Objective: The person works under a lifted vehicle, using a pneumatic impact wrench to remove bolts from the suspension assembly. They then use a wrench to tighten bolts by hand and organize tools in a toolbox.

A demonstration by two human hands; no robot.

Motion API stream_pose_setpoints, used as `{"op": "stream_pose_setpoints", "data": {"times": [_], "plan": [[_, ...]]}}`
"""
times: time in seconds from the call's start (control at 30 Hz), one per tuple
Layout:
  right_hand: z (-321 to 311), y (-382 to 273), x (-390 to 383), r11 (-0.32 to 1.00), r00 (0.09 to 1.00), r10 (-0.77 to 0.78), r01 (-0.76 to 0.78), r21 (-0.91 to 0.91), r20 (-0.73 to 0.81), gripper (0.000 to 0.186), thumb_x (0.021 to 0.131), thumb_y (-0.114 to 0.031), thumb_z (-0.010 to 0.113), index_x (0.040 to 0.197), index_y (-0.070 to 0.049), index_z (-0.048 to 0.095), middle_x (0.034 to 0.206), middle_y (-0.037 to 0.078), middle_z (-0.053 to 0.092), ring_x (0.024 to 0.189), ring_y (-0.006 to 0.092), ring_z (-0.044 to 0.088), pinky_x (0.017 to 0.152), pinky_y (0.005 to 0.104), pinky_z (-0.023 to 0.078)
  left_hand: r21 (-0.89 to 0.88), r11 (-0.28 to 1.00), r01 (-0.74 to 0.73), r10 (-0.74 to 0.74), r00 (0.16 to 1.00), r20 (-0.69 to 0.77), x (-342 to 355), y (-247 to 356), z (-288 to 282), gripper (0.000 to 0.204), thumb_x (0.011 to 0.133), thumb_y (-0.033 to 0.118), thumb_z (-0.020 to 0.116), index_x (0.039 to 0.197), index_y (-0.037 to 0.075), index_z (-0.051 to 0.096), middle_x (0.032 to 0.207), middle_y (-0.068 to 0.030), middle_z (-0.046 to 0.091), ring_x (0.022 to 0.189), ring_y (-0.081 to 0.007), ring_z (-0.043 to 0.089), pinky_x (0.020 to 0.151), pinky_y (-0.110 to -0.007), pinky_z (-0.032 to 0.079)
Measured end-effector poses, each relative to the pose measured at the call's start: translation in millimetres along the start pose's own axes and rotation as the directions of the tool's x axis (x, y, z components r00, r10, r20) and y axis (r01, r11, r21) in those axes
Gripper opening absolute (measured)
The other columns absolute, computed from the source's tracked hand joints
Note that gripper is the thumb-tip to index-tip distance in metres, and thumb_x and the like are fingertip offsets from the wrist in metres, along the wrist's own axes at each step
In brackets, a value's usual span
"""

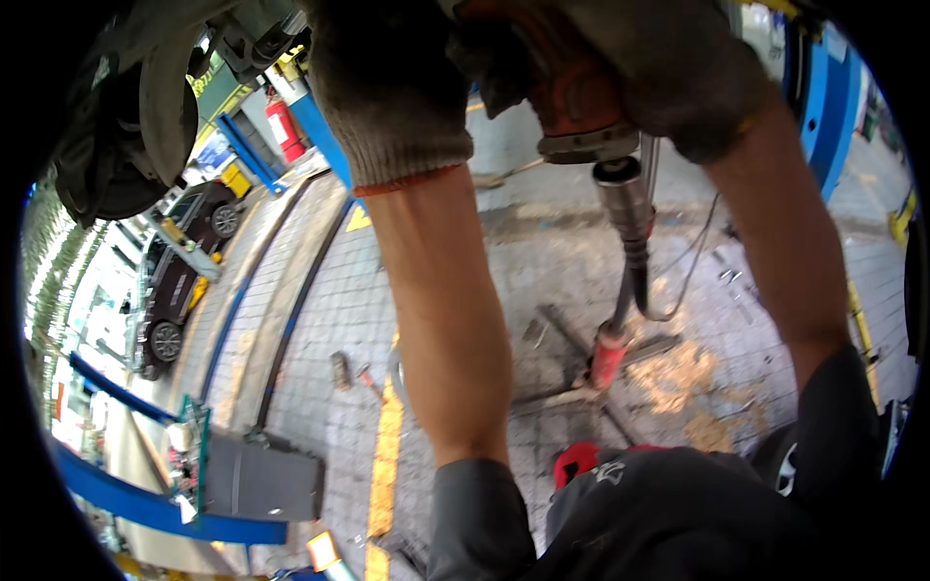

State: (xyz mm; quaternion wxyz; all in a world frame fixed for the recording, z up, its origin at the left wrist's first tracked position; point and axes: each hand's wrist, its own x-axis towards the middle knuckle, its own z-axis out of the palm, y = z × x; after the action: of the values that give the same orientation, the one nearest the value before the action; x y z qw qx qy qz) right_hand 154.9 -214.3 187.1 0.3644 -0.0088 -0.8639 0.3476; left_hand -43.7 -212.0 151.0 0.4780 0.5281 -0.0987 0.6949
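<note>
Both my hands are raised to the top of the view in knitted work gloves. My left hand (392, 87) is mostly in shadow under the dark vehicle parts, and its fingers are hidden. Against an orange-red tool body with a grey lower rim (572, 92), my right hand (688, 82) is closed; the exact kind of tool cannot be made out. Just below that rim stands the shiny metal post of a floor stand (623, 198), with a red lower section (607, 358) and splayed legs. A thin dark hose loops beside the post.
Vehicle underparts (145, 126) hang at the upper left. Blue lift posts (828, 116) rise at the sides. A dark car (184, 252), a red fire extinguisher (283, 128) and a grey box-like cart (262, 474) are to the left. Sawdust (673, 378) and small tools lie on the tiles.
</note>
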Motion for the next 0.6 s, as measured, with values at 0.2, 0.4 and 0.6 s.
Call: {"op": "stream_pose_setpoints", "data": {"times": [0.2,0.4,0.6], "plan": [[18.8,29.9,27.3,0.991,0.986,-0.079,0.093,0.095,-0.145,0.038,0.098,-0.013,0.061,0.135,-0.005,0.059,0.104,0.006,0.067,0.083,0.0145,0.069,0.067,0.0294,0.059,-0.04,0.997,-0.072,0.071,0.997,-0.036,12.0,13.4,-25.1,0.05,0.106,0.051,0.044,0.122,0.008,0.064,0.105,-0.0111,0.072,0.094,-0.0274,0.069,0.077,-0.042,0.059],[26.8,46.3,30.2,0.972,0.96,0.118,-0.059,0.227,-0.255,0.037,0.094,-0.024,0.071,0.124,-0.005,0.061,0.092,0.006,0.067,0.074,0.0145,0.066,0.063,0.0308,0.056,-0.318,0.944,-0.081,0.114,0.99,0.085,32.7,-21.0,-56.0,0.036,0.11,0.033,0.041,0.131,0.008,0.056,0.121,-0.0097,0.067,0.105,-0.0231,0.065,0.094,-0.037,0.052],[22.8,43.9,32.4,0.949,0.926,0.214,-0.122,0.29,-0.311,0.036,0.094,-0.03,0.07,0.119,-0.006,0.061,0.082,0.006,0.065,0.069,0.0157,0.064,0.061,0.0334,0.055,-0.071,0.98,-0.186,0.177,0.978,-0.112,39.6,-20.9,-38.3,0.029,0.106,0.034,0.05,0.118,0.009,0.057,0.107,-0.0055,0.065,0.087,-0.0129,0.062,0.067,-0.023,0.051]]}}
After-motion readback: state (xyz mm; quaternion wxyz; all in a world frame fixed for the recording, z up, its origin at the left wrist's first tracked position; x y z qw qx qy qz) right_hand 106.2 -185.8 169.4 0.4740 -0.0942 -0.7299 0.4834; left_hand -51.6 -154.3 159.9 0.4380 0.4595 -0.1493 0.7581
